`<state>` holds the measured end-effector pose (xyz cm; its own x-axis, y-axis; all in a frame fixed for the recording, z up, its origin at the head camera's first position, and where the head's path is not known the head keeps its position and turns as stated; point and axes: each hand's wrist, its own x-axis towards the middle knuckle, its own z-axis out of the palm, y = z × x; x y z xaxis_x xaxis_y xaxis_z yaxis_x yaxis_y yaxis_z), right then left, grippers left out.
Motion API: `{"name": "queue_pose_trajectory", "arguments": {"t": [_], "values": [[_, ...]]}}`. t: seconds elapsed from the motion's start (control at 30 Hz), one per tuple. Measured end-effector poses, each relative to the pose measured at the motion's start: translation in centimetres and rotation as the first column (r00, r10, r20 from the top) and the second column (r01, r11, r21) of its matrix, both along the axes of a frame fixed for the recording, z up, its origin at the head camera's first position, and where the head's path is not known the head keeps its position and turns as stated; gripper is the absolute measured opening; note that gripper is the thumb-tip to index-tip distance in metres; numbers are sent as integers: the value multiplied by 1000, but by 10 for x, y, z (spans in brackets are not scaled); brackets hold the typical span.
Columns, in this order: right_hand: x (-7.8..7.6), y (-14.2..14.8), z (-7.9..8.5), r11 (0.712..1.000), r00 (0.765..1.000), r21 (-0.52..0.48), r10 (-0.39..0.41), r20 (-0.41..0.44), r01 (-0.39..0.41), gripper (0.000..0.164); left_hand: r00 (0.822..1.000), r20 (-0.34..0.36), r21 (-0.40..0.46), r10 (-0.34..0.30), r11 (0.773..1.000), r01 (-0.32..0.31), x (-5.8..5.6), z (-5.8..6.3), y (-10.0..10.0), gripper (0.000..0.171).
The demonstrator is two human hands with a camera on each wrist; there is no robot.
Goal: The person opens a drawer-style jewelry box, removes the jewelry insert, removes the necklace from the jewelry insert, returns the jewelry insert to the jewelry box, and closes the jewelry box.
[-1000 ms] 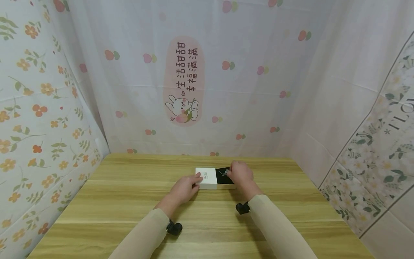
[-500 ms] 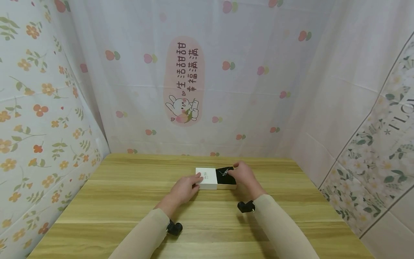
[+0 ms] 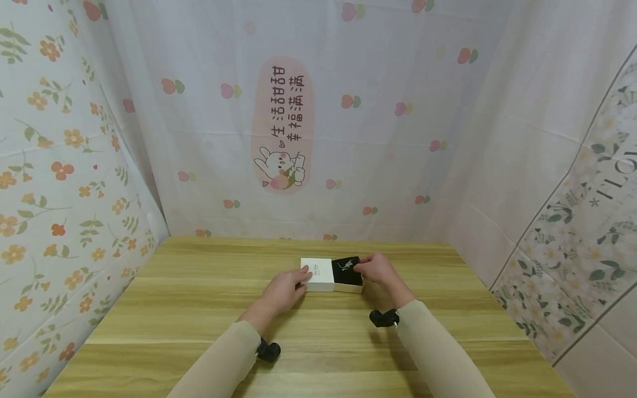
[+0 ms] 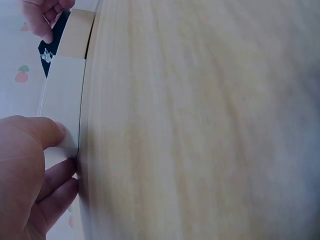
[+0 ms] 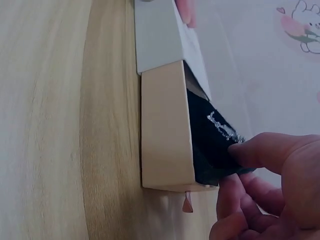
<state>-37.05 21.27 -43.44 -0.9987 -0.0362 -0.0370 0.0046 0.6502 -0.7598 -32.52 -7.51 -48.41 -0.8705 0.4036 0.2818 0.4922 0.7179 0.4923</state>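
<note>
Close to the far edge of the table [image 3: 318,342], a little right of its middle, I have a white sleeve [image 3: 325,265] and its cream tray [image 5: 165,130], which together make one low box. Its long axis runs side to side, roughly along that far edge, and the tray juts from the sleeve's open end toward the table's right edge. My left hand [image 3: 282,289] is curled round the sleeve's left end. My right hand [image 3: 377,268] is nearly closed, thumb above and fingers beneath, pinching the black insert [image 3: 343,276] at the tray's outer end. A silver design [image 5: 225,131] slants across the insert; whether it is printed or loose I cannot tell.

My head view alone shows lettering [image 3: 316,271] on the sleeve's top, too small to read. Only my right wrist's view shows a pinkish tab [image 5: 187,204] at the tray's end, and the insert tilted above the rim. My left wrist's view shows one digit on the sleeve's near wall, the others bent about its end.
</note>
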Motion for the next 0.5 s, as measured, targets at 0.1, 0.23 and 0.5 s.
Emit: {"name": "queue_pose_trajectory", "arguments": {"t": [0.1,0.23,0.5], "values": [[0,1,-1,1000,1000,-24,-13,6,13,29,1000,2,5,-2,1000,2,0,0,0,40],[1,2,-2,999,1000,-24,-29,12,29,30,1000,-1,6,-2,1000,2,0,0,0,40],[6,7,-1,999,999,-24,-47,-9,47,32,1000,4,7,0,1000,0,0,0,0,40]]}}
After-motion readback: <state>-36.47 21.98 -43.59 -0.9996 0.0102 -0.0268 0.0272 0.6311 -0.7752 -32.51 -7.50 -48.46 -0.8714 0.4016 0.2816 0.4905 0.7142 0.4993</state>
